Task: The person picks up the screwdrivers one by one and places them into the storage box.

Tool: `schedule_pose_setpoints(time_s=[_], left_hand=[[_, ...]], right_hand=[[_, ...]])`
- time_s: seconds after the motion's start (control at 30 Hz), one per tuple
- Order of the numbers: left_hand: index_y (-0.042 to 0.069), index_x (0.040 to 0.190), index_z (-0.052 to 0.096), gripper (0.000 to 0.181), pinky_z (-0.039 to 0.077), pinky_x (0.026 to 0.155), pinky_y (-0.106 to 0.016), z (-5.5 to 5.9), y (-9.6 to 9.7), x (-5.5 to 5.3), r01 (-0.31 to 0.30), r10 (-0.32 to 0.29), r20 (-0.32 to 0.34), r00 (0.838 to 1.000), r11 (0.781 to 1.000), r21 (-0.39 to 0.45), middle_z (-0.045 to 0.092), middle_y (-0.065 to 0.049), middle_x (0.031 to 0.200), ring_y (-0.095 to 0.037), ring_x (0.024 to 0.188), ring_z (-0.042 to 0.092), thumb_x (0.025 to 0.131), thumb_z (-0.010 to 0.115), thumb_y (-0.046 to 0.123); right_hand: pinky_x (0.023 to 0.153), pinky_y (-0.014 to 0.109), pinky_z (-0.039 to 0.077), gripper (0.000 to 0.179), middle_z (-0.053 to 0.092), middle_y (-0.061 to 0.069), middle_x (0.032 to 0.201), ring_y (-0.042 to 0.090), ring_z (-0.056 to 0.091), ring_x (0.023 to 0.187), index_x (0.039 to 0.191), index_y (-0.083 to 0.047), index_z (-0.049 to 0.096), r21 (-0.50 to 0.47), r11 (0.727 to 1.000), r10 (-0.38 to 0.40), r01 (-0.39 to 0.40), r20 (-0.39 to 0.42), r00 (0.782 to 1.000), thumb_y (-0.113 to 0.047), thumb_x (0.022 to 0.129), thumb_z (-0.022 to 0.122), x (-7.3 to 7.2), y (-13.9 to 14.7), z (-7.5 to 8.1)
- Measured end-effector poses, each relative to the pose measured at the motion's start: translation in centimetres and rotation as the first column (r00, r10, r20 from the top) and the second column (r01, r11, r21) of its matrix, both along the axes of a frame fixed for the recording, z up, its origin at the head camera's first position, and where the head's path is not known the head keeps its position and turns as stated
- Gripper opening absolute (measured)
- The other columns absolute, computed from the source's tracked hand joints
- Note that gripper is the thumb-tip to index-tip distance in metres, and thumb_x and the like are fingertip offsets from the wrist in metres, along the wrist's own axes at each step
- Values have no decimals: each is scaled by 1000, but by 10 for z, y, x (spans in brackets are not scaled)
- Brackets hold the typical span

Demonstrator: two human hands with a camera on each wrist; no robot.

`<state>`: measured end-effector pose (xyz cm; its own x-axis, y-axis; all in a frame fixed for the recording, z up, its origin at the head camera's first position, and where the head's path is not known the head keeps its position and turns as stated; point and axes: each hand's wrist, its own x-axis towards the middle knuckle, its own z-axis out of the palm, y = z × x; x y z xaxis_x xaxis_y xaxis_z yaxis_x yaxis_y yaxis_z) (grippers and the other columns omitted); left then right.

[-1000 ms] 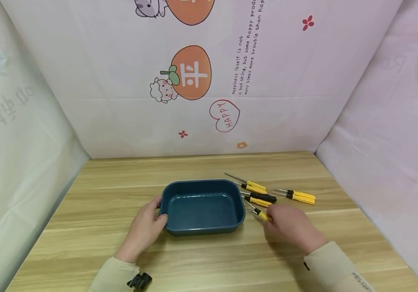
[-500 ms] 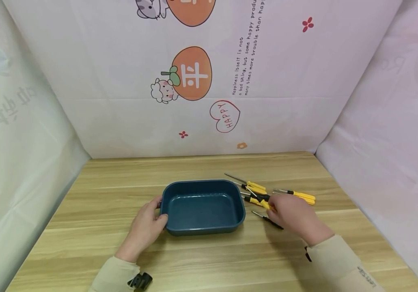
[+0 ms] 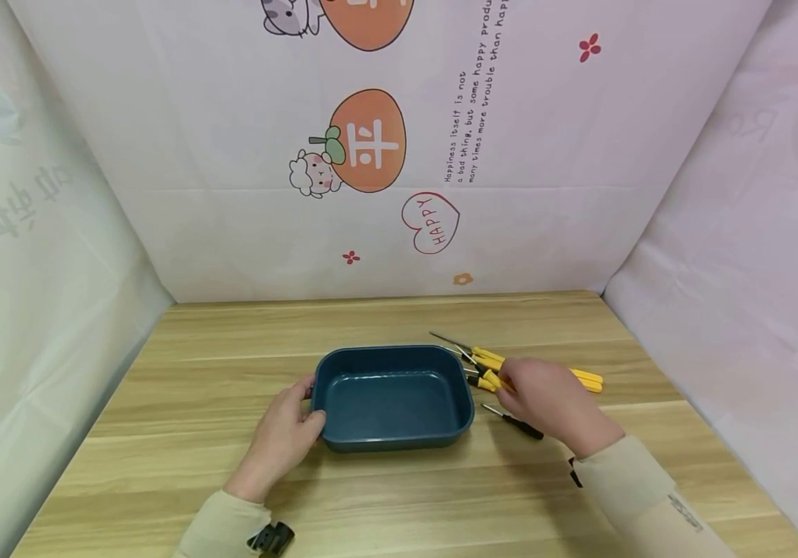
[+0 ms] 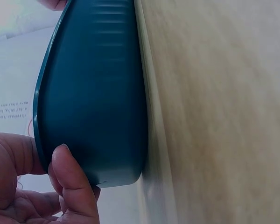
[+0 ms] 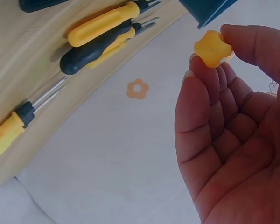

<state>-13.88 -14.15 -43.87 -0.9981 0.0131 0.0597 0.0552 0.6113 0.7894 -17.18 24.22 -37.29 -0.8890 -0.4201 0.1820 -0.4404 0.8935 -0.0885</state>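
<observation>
A dark teal rectangular tub [image 3: 393, 444] stands on the table, and nothing lies inside it. At its left end my left hand [image 3: 283, 442] grips the wall, the thumb outside in the left wrist view [image 4: 70, 179]. To the tub's right, my right hand [image 3: 548, 403] pinches a yellow-handled screwdriver [image 3: 491, 380] by the handle, held above the others. The handle's fluted end [image 5: 211, 49] shows between thumb and fingertips in the right wrist view. Below that hand a black-handled screwdriver [image 3: 521, 425] lies on the wood.
Several more screwdrivers lie right of the tub, among them a yellow one [image 3: 488, 354] behind the right hand. A yellow pair [image 3: 587, 378] lies farther right, partly hidden by that hand. Printed white cloth [image 3: 524, 232] walls the table's back and sides.
My right hand has lifted the yellow screwdriver and carried it slightly up and left, uncovering the black-handled one on the table. The tub and left hand have shifted marginally right in view.
</observation>
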Motion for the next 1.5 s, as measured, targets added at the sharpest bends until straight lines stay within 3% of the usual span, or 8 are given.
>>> schedule_pose_setpoints(time_s=[0.2, 0.77, 1.33, 1.5], left_hand=[[-1, 153, 47, 62, 53, 65, -28, 1, 2, 1, 3, -3, 1, 1000, 1000, 10, 58, -23, 139, -9, 61, 61, 93, 59, 9], [-1, 154, 46, 64, 50, 64, -28, 1, 5, 2, 3, -3, 4, 1000, 1000, -1, 59, -21, 137, -9, 59, 60, 92, 60, 9], [0, 155, 45, 65, 50, 62, -28, 0, 7, 2, 2, -3, 24, 1000, 1000, 23, 60, -19, 137, -11, 58, 61, 92, 57, 9], [0, 156, 44, 66, 51, 61, -28, -1, 6, 1, 2, -3, 30, 1000, 1000, 29, 59, -18, 138, -12, 58, 61, 92, 58, 9]], right_hand=[[52, 26, 34, 22, 41, -6, 61, 10, 39, 53, 74, -18, 58, 15, 1000, 7, -7, 11, 1000, -19, 93, 70, -6, -10, 4], [60, 29, 48, 12, 59, -4, 77, 12, 49, 65, 97, -11, 71, 20, 997, 73, -73, 6, 997, -23, 95, 72, -21, -43, 7], [76, 35, 58, 18, 70, 3, 101, 14, 58, 81, 109, -11, 73, -68, 992, 107, -103, 55, 993, -24, 98, 71, -31, -69, -7], [79, 35, 58, 19, 69, 3, 101, 14, 58, 83, 112, -10, 73, -100, 986, 141, -135, 53, 989, -23, 98, 71, -33, -75, -12]])
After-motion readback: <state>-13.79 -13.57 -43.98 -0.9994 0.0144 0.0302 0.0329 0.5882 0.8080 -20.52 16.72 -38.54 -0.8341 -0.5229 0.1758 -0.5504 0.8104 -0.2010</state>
